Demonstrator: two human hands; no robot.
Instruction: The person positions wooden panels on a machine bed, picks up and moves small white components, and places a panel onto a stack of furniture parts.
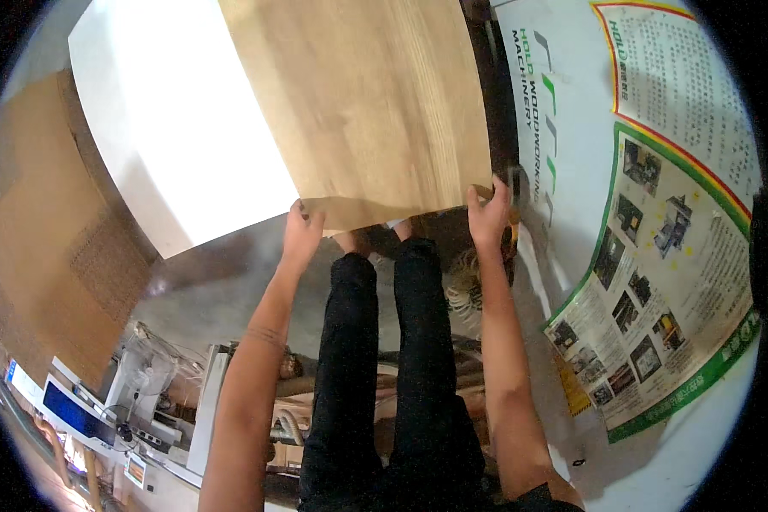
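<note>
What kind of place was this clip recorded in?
Most likely a woodworking shop. Both hands, left hand and right hand, grip the near edge of a large wood-grain board; a white panel lies beside it, and a white machine housing bearing a picture poster stands to the right.

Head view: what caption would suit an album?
Both hands, left hand and right hand, grip the near edge of a wooden board.

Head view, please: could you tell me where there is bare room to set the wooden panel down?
Both hands, left hand and right hand, grip the wooden panel. Bare patches: the white board left of it, and the grey floor between that board and the legs. Crowded: cables and equipment lower left; the poster fills the right.
</note>
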